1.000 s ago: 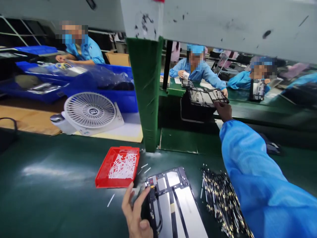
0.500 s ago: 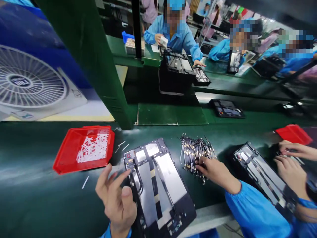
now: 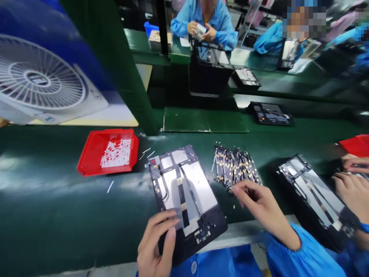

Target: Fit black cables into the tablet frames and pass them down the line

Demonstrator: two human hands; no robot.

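Observation:
An opened tablet frame (image 3: 184, 192) with silver plates and black cables lies on the green belt (image 3: 57, 200) in front of me. My left hand (image 3: 155, 242) rests on its near left corner, fingers curled over the edge. My right hand (image 3: 259, 204) hovers at the near edge of a pile of small dark flex cables (image 3: 235, 169), fingertips pinched together; whether a cable is between them I cannot make out.
A red tray (image 3: 106, 152) of white strips sits left of the frame, with loose strips beside it. A white fan (image 3: 43, 84) stands behind a green post (image 3: 127, 69). A neighbour's hands (image 3: 350, 184) work on another frame (image 3: 314, 196) at the right. People in blue sit across.
My right hand came back from the far stack to the cable pile and now pinches at its edge. My left hand dropped from raised fingers onto the frame's near corner. The view tilted down.

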